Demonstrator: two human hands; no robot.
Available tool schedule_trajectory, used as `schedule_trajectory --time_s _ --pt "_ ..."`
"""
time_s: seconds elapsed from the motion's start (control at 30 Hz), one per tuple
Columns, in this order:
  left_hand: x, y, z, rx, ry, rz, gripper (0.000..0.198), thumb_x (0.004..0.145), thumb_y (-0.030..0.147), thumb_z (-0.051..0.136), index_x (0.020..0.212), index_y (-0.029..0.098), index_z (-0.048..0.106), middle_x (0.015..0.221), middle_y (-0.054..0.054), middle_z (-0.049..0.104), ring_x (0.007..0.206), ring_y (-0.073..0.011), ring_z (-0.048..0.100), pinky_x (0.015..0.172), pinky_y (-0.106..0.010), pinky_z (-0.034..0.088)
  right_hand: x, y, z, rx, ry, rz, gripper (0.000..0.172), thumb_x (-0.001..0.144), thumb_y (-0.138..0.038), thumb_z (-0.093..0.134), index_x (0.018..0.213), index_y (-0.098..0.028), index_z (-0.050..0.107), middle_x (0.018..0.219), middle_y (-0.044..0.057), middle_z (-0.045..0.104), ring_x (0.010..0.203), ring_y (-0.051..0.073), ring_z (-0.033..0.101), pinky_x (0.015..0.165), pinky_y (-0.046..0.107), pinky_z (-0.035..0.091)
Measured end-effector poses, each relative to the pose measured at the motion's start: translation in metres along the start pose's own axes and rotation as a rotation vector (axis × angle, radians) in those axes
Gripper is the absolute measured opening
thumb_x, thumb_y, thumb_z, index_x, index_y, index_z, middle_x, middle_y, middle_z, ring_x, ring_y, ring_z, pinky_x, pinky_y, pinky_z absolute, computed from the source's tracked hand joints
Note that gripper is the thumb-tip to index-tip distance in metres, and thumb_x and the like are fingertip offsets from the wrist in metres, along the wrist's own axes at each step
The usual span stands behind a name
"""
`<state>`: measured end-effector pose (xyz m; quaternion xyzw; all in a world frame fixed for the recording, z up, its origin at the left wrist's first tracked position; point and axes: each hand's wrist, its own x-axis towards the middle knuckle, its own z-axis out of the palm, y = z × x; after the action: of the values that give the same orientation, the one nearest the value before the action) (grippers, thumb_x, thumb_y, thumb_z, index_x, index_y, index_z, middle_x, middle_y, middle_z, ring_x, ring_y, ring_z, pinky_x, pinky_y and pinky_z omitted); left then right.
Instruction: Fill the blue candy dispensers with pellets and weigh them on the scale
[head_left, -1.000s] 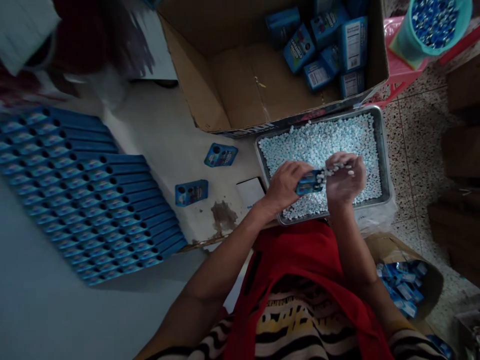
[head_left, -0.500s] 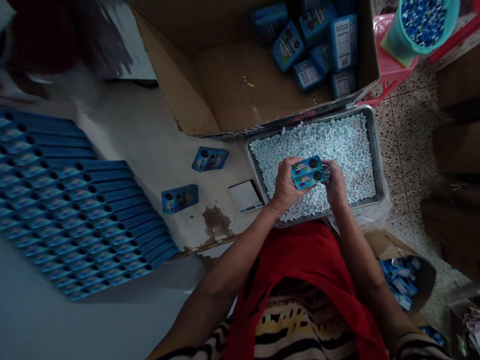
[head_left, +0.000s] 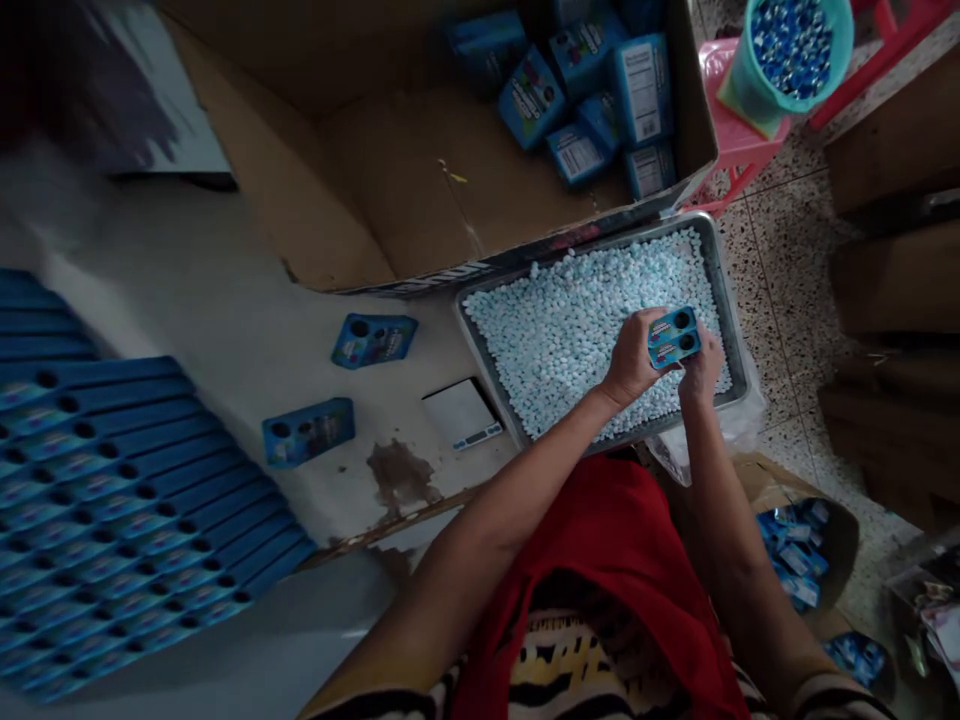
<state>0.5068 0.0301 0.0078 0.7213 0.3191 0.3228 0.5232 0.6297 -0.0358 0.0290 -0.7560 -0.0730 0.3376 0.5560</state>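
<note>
Two small blue candy boxes (head_left: 673, 338), stacked side by side with round dark holes on their faces, are held above the metal tray (head_left: 731, 300). My left hand (head_left: 630, 358) is wrapped round their left side. My right hand (head_left: 703, 372) is closed against their right end, its fingertips partly hidden. Beneath both hands, small pale blue and white candies (head_left: 570, 330) fill the tray. A small white scale (head_left: 459, 412) lies left of the tray. Farther left, two more blue boxes (head_left: 375, 339) lie on the table.
A big cardboard box (head_left: 360, 220) holding several blue packs stands behind the tray. Rows of blue boxes (head_left: 150, 480) are stacked at left. A turquoise bucket (head_left: 840, 40) of blue-wrapped pieces rests on a pink stool (head_left: 739, 150). Cartons (head_left: 892, 270) line the right.
My hands have moved right over the tray with the two boxes. My right hand has come closer against the boxes. The whole view has shifted.
</note>
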Motion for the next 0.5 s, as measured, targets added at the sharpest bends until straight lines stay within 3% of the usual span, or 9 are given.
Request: schedule_trajectory --time_s 0.1,0.2,0.27,0.33,0.4,0.5 --pt "-0.016 -0.020 0.009 -0.006 -0.153 -0.057 0.122 0.060 0.066 0.104 0.156 0.025 0.041 0.153 -0.022 0.059 0.146 -0.0421 0.060 0.125 -0.061 0.050 0.007 0.017 -0.009 -0.029 0.075 0.021 0.052 0.082 -0.063 0.077 0.065 -0.025 0.046 0.059 -0.008 0.039 0.059 0.010 0.034 0.054 0.027 0.031" --pt "-0.016 -0.018 -0.007 -0.054 -0.223 -0.100 0.135 0.056 0.066 0.106 0.165 0.028 0.035 0.166 -0.022 0.051 0.155 -0.0422 0.052 0.129 -0.056 0.046 0.009 0.027 -0.009 -0.015 -0.016 0.099 0.044 0.077 -0.061 0.082 0.071 -0.021 0.062 0.061 -0.007 0.051 0.060 0.010 0.044 0.056 0.025 0.036" --pt "-0.004 -0.009 -0.016 -0.034 -0.206 -0.189 0.118 0.069 0.059 0.102 0.165 0.028 0.040 0.166 -0.020 0.055 0.155 -0.0392 0.055 0.127 -0.053 0.048 0.009 0.028 -0.007 0.059 -0.017 0.168 0.042 0.075 -0.058 0.085 0.078 -0.020 0.067 0.062 -0.008 0.053 0.058 0.009 0.045 0.054 0.024 0.036" --pt "0.011 0.001 -0.019 0.054 -0.184 -0.315 0.086 0.082 0.048 0.094 0.156 0.026 0.056 0.152 -0.016 0.069 0.143 -0.0354 0.067 0.121 -0.050 0.054 0.008 0.025 -0.007 0.188 0.011 0.263 0.039 0.074 -0.052 0.089 0.081 -0.020 0.069 0.059 -0.010 0.049 0.052 0.006 0.041 0.050 0.021 0.032" --pt "0.024 0.008 -0.018 0.152 -0.172 -0.405 0.058 0.087 0.040 0.089 0.139 0.023 0.072 0.133 -0.012 0.080 0.126 -0.0319 0.076 0.113 -0.046 0.059 0.006 0.021 -0.010 0.298 0.023 0.343 0.034 0.076 -0.045 0.089 0.085 -0.020 0.070 0.056 -0.012 0.045 0.047 0.004 0.035 0.046 0.018 0.027" --pt "0.030 0.012 -0.016 0.193 -0.137 -0.429 0.041 0.088 0.036 0.086 0.126 0.022 0.081 0.122 -0.007 0.084 0.112 -0.0269 0.080 0.105 -0.040 0.062 0.003 0.014 -0.022 0.419 0.050 0.415 0.026 0.081 -0.038 0.086 0.091 -0.019 0.070 0.057 -0.012 0.046 0.044 0.002 0.032 0.042 0.014 0.024"
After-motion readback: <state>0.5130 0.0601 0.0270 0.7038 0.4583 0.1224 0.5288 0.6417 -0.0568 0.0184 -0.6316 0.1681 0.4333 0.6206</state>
